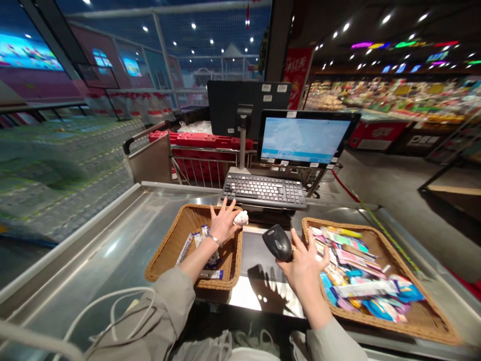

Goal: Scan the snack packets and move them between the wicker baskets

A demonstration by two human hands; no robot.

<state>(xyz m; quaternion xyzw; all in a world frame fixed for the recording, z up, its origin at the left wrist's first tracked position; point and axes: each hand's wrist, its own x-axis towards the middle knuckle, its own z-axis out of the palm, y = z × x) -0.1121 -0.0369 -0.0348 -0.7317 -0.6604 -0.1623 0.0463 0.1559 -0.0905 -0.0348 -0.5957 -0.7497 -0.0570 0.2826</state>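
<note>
My left hand (222, 223) is over the right side of the left wicker basket (165, 240), with a small white item (241, 218) pinched at the thumb side. Several slim packets with blue and white wrappers (203, 235) lie at the bottom of that basket. A black barcode scanner (277, 241) sits at the thumb side of my right hand (304, 263), its handle mostly hidden; several fingers of that hand are spread away from it. Those fingers reach the near-left edge of the right wicker basket (432, 321), which holds a pile of colourful wrapped goods (364, 271).
Behind the baskets are a keyboard (266, 189), a lit monitor (304, 138) and a second, dark screen (240, 105) seen from its back. A metal counter (124, 235) carries both baskets. White cables (112, 306) loop near my left sleeve. A trolley (150, 155) stands beyond the counter.
</note>
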